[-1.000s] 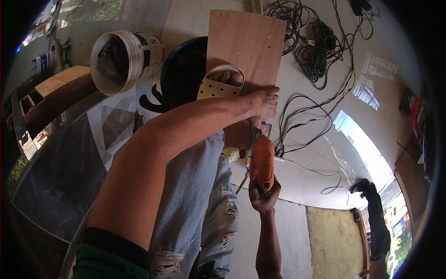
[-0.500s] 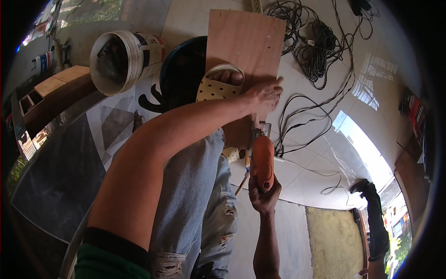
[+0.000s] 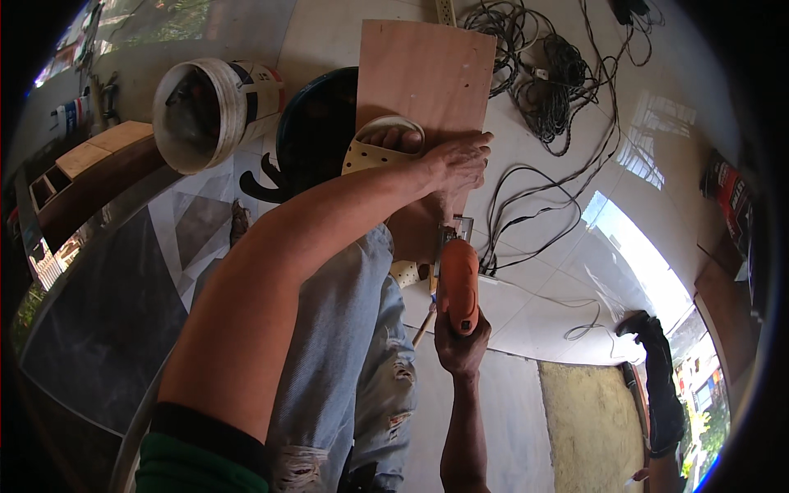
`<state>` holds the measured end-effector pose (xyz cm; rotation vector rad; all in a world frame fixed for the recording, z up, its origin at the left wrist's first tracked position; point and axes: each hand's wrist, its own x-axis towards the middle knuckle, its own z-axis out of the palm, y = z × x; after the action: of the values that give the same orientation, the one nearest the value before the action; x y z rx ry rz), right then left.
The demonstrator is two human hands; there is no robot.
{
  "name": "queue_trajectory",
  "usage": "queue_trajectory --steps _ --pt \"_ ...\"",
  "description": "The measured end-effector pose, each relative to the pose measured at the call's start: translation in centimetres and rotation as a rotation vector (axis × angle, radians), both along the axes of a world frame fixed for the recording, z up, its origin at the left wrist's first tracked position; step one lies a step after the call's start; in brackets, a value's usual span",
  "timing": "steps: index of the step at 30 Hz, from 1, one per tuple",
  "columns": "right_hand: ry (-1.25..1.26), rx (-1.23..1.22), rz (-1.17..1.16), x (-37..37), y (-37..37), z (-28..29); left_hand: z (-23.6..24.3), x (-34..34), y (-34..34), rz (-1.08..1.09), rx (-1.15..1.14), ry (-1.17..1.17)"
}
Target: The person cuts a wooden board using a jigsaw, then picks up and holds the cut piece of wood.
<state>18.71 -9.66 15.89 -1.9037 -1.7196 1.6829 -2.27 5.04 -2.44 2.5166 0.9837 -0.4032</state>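
Note:
A reddish-brown plywood board stretches away from me in the middle. My left hand lies across it, its fingers bent over the right edge and the thumb pointing down toward an orange jigsaw. My right hand is closed around the rear of the jigsaw. The tool's metal base meets the board just below my left hand; the blade is hidden. My foot, in a cream slide sandal with dark dots, presses on the board's left side.
Black cables lie coiled and looped on the tiles at the right. Left of the board are a dark round tub and a white bucket lying tipped. Another person's dark-sleeved arm shows at the lower right.
The whole view has shifted slightly, carrying board, bucket and cables a little to the left. My left fingers lie lower against the board's edge. The jigsaw stays in my right hand.

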Motion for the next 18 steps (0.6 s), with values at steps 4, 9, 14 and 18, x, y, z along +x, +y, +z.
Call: queue_trajectory --steps 4,9,14,18 --pt "0.018 0.003 -0.01 0.0 -0.1 -0.1 -1.1 0.3 -0.5 0.051 0.175 -0.045" --pt "0.039 0.049 -0.012 -0.1 -0.2 -0.4 -0.2 -0.3 -0.3 0.058 0.036 -0.093" --pt "0.043 0.047 -0.002 0.0 -0.2 -0.3 0.3 -0.4 0.1 0.063 0.011 -0.113" --pt "0.046 0.046 -0.007 0.0 -0.3 -0.5 0.7 -0.6 0.1 0.069 0.008 -0.118"
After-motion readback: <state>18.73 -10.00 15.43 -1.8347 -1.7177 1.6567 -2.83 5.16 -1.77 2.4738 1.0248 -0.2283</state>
